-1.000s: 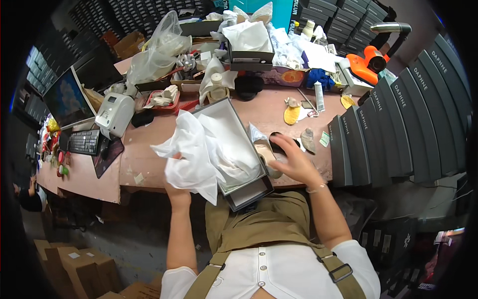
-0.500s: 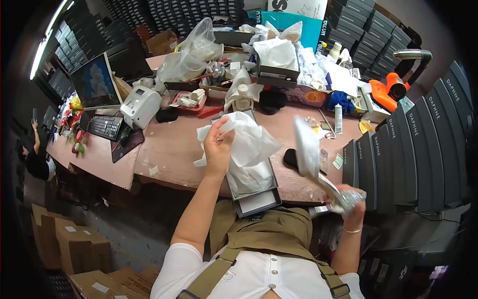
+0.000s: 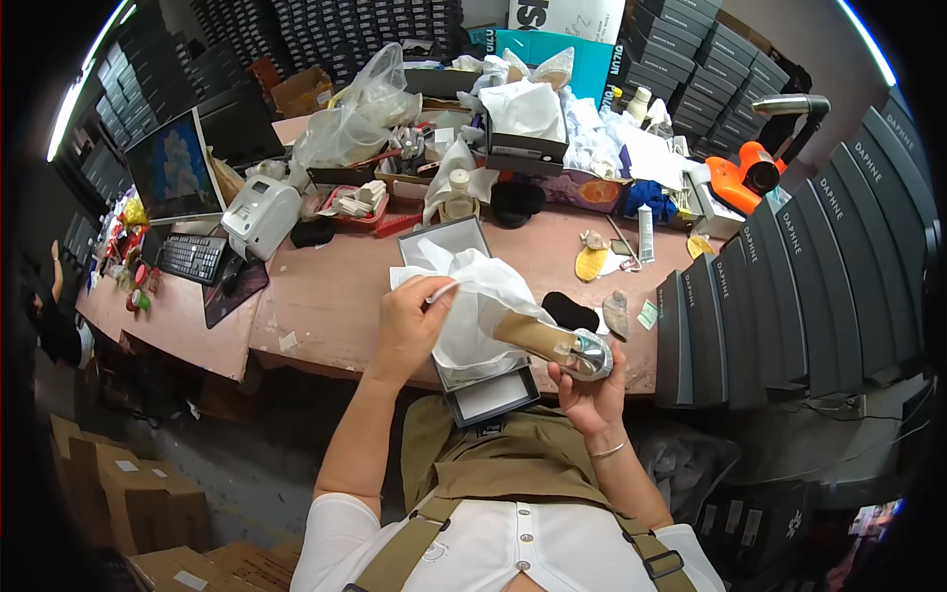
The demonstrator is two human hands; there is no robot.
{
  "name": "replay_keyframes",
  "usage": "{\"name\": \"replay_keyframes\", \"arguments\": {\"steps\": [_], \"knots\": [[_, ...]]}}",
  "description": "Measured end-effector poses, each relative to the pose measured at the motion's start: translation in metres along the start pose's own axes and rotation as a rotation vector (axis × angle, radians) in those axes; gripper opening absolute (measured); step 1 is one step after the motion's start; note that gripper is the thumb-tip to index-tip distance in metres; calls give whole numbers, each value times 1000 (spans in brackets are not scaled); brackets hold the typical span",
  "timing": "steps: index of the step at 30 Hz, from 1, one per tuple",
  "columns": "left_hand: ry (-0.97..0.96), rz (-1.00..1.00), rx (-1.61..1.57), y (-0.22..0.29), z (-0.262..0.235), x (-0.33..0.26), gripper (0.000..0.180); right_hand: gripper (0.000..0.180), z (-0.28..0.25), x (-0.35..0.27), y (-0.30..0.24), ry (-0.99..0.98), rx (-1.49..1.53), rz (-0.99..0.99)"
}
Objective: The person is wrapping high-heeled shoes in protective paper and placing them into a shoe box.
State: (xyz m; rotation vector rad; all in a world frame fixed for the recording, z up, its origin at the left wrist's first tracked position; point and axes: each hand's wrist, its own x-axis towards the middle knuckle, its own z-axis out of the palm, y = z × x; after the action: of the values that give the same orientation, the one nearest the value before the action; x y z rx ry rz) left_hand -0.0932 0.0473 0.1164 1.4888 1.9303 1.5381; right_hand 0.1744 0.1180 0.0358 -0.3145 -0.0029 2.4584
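Observation:
My left hand pinches the edge of a sheet of white tissue paper, lifted over a dark grey shoebox at the table's front edge. In my right hand is a silvery high-heeled shoe with a tan insole. The fingers wrap round its glittering toe end, and the other end reaches in against the tissue. Part of the box's inside is hidden under the paper, so I cannot tell what lies in it.
Tall stacks of dark shoeboxes rise at the right. A black pad and a yellow sponge lie beyond my right hand. Farther left stand a white label printer, a keyboard and a monitor. Cartons sit on the floor.
My right hand has brought the shoe leftward from beside the box stack to the tissue paper. The left hand still grips the paper, which now hangs lower and wider over the box.

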Motion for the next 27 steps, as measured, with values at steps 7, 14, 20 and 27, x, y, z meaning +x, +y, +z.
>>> {"name": "replay_keyframes", "arguments": {"steps": [7, 14, 20, 27], "knots": [[46, 286, 0, 39, 35, -33, 30, 61, 34, -10, 20, 0, -42, -88], [-123, 707, -133, 60, 83, -69, 49, 48, 19, 10, 50, 20, -1005, -472], [-250, 679, -298, 46, 103, -98, 46, 49, 4, 18, 23, -43, -800, -386], [-497, 773, -239, 44, 117, -122, 50, 51, 4, 22, 21, -34, -871, -349]]}}
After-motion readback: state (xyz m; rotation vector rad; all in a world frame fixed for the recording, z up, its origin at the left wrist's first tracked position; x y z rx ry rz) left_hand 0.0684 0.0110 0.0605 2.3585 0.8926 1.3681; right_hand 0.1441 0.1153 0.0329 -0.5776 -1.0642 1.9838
